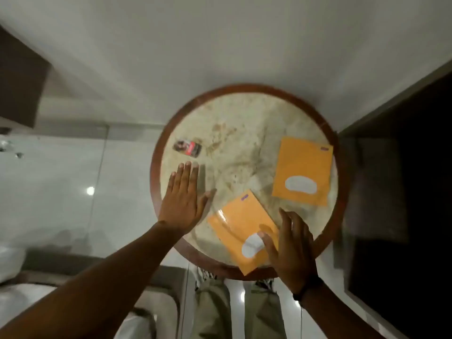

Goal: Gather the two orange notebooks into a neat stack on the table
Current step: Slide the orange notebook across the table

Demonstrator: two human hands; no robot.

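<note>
Two orange notebooks lie apart on a round marble table [234,133] with a reddish wooden rim. The near notebook [241,223] is turned at an angle and overhangs the table's front edge. The far notebook [303,171] rests flat near the right rim. Each has a white label patch. My right hand [291,245] hovers with fingers spread at the near notebook's right side, thumb over its white label; I cannot tell if it touches. My left hand [182,201] is flat and open over the table's left edge, holding nothing.
A small dark and red packet [187,148] lies on the table's left part. A dark cabinet [403,192] stands close on the right. A white wall is behind the table. Glossy floor and my legs [232,309] show below the front edge.
</note>
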